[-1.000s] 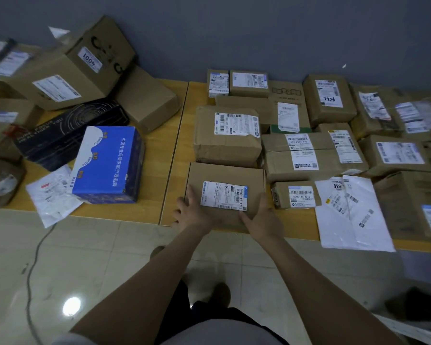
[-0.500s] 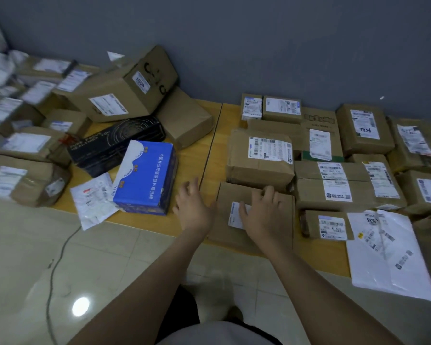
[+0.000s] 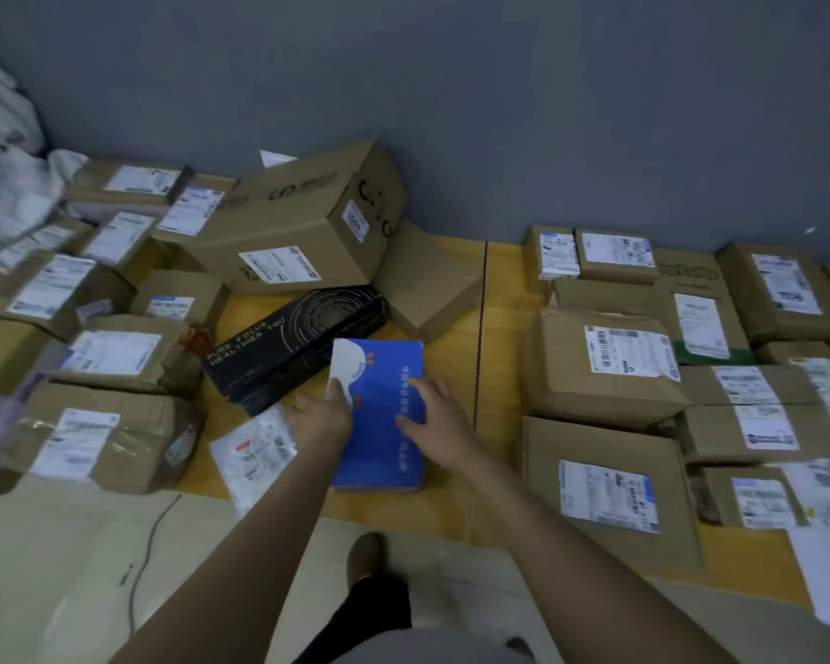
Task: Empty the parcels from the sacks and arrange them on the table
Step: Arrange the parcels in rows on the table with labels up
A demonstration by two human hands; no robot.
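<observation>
A blue box (image 3: 389, 366) with a white corner lies on the yellow wooden table (image 3: 451, 515) near its front edge. My left hand (image 3: 324, 416) holds the box's left edge, thumb on top. My right hand (image 3: 439, 424) rests on its top with fingers spread. To the right lies a flat brown parcel (image 3: 609, 491) with a white label, apart from both hands. A white sack (image 3: 1, 151) shows at the far left, blurred.
A black box (image 3: 298, 342) touches the blue box's far left corner. A white mailer (image 3: 252, 452) lies beside my left hand. A large tilted carton (image 3: 298, 222) sits behind. Several labelled brown parcels fill both sides. A cable (image 3: 149, 543) runs across the floor.
Both hands left the flat brown parcel and moved left onto the blue box. The view swung left, bringing more parcels and the sack into sight.
</observation>
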